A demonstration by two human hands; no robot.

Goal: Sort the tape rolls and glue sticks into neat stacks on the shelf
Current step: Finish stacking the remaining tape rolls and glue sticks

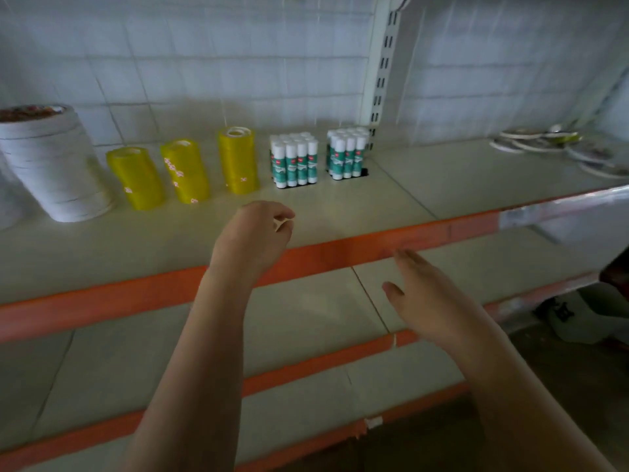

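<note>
Three yellow tape stacks and two glue-stick blocks stand sorted left of the upright post, flat rolls remaining loose right of it; left hand loosely curled and empty, right hand straight-fingered and empty.

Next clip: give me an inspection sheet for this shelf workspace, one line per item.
Surface: top shelf, pale board, orange front edge.
Job's things: white tape stack; three yellow tape stacks; two glue stick blocks, upright.
Clutter: flat round packs scattered far right.
Grippers: left hand loosely curled, empty; right hand flat, empty.
Cables: nothing seen.
Surroundings: white tiled wall; slotted upright; lower shelves.
</note>
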